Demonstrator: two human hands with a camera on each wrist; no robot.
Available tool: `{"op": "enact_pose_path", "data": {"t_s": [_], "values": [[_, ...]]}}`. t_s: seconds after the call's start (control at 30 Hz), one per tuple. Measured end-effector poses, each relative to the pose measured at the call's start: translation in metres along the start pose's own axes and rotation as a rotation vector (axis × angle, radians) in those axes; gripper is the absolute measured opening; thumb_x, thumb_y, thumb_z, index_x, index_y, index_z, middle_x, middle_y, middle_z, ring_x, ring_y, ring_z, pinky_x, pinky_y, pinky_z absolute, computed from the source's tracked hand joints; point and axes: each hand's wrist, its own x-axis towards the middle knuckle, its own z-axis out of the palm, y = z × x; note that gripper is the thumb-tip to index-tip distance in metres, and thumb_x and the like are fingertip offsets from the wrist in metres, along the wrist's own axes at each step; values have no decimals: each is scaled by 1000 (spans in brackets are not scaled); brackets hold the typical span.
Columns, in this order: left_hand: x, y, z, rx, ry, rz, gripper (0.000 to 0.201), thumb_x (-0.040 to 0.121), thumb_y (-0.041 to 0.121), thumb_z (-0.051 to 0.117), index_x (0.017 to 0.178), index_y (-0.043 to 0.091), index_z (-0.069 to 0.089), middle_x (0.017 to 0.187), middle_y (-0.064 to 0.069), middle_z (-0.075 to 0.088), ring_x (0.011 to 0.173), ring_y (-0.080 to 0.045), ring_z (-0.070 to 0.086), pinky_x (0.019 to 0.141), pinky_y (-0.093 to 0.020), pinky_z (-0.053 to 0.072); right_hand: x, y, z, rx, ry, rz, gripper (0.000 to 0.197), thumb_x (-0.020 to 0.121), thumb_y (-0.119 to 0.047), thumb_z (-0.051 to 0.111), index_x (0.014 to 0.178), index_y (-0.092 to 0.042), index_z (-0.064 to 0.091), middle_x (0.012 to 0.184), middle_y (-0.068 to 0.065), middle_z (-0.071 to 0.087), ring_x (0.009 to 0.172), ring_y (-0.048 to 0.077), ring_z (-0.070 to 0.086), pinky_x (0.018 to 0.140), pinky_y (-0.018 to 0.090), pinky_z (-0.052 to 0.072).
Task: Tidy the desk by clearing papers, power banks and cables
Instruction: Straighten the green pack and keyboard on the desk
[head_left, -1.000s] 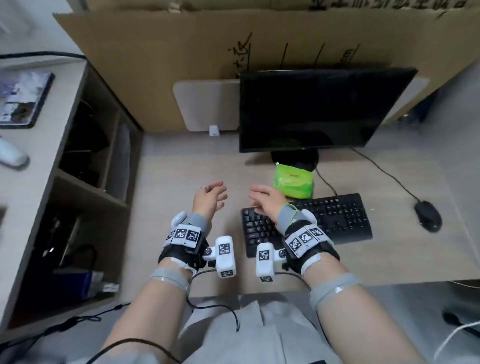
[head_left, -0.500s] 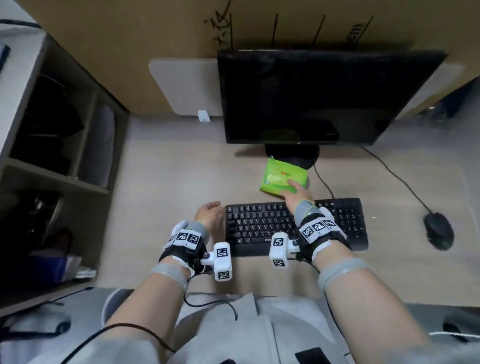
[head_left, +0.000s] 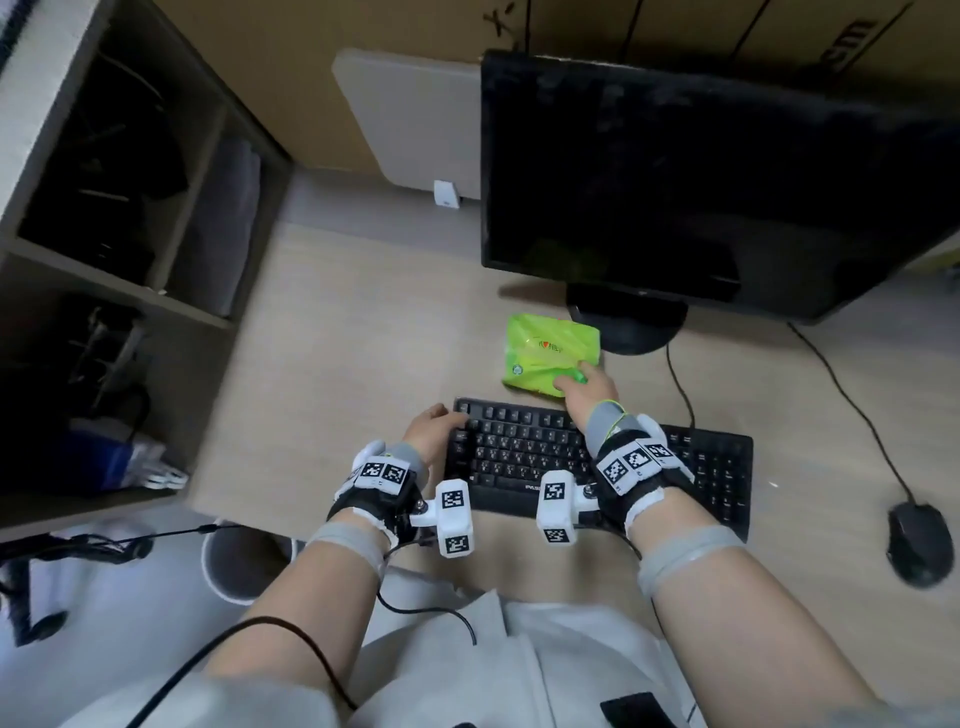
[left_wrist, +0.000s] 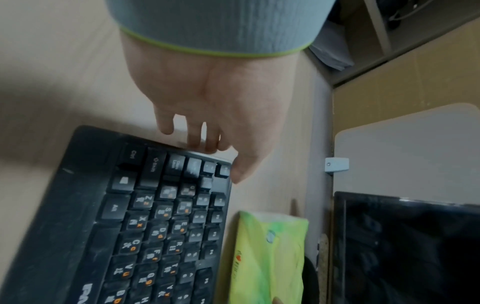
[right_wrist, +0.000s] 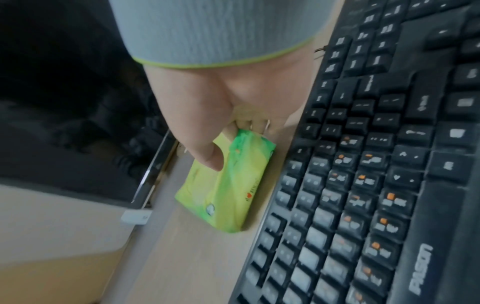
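Observation:
A green tissue pack (head_left: 545, 353) lies on the desk between the black keyboard (head_left: 519, 452) and the monitor's foot. My right hand (head_left: 587, 384) grips the pack's near right corner. In the right wrist view the right hand (right_wrist: 231, 144) has its thumb on top of the tissue pack (right_wrist: 228, 191) and its fingers round the end. My left hand (head_left: 436, 426) holds the keyboard's far left corner. In the left wrist view the left hand (left_wrist: 222, 159) has fingers on the side edge of the keyboard (left_wrist: 145, 226) and its thumb at the corner, with the tissue pack (left_wrist: 270, 253) beyond.
A dark monitor (head_left: 701, 182) stands behind the pack. A black mouse (head_left: 917, 543) lies at the right, its cable (head_left: 852, 405) running back to the monitor. An open shelf unit (head_left: 104, 234) borders the desk's left side. A white bin (head_left: 234, 561) stands below the desk edge.
My right hand went forward from above the keyboard to the tissue pack and took hold of its corner. My left hand moved right to the keyboard's left end. The view tilted down.

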Motion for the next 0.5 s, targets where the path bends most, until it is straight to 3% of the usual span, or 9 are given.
{"op": "enact_pose_path", "data": {"t_s": [0.07,0.13,0.23,0.27,0.33,0.4,0.5], "values": [[-2,1,-15,-83,59,27,46,91,22,66,134,10,53,130,-7,57,123,-25,52,107,-39,41,-11,-16,14,35,-30,-50,58,90,-22,60,145,-14,43,149,8,44,134,27,45,108,31,33],[-5,-1,-42,-252,90,64,60,90,25,69,143,11,44,140,-7,53,127,-27,53,110,-45,41,-26,-39,39,25,-83,-135,52,90,-20,62,140,-12,51,145,8,50,130,25,49,107,28,34],[-14,-4,-95,-429,84,106,44,90,31,68,130,19,53,111,2,67,101,-15,65,100,-41,51,-47,-74,98,-28,-187,-205,46,88,-21,65,133,-13,59,137,9,58,125,22,54,106,25,36],[-16,-2,-102,-464,80,114,35,91,32,67,123,21,56,102,5,68,89,-12,67,92,-39,54,-54,-80,107,-30,-209,-201,47,87,-20,65,133,-13,59,136,8,58,125,22,54,107,26,36],[-15,-14,-163,-579,130,132,25,93,31,64,116,22,60,95,4,71,74,-11,69,72,-31,53,-72,-110,171,-75,-296,-228,50,88,-19,64,136,-13,56,138,7,56,128,21,52,108,26,35],[-12,-31,-208,-626,169,111,22,94,30,62,115,22,61,98,1,71,75,-12,69,62,-25,48,-84,-131,217,-115,-350,-242,53,87,-17,64,139,-14,53,140,8,55,128,22,52,108,26,35],[-11,-60,-256,-693,230,42,34,92,34,64,124,23,58,99,5,68,80,-11,66,64,-22,51,-94,-154,270,-173,-423,-281,52,88,-14,63,139,-11,52,140,10,55,128,23,52,109,28,35]]}}
